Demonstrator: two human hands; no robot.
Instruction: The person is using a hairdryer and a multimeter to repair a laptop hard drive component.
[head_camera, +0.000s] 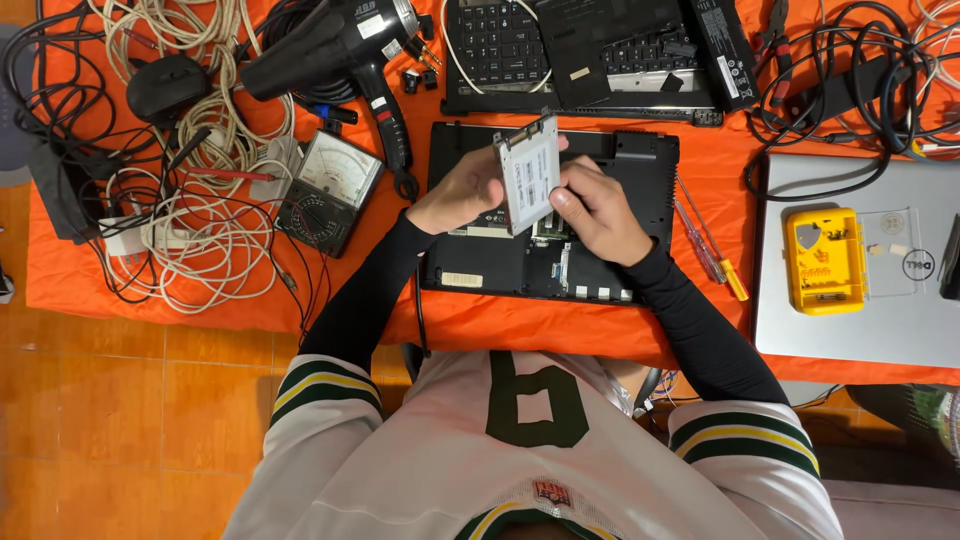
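Now | both grips clasp drive: left hand (462, 190), right hand (597, 208), silver drive (528, 178) | above open laptop base (640, 165)

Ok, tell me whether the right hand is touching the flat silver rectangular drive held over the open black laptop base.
Touching. The head view shows the right hand with its fingers pressed against the flat silver rectangular drive's edge.
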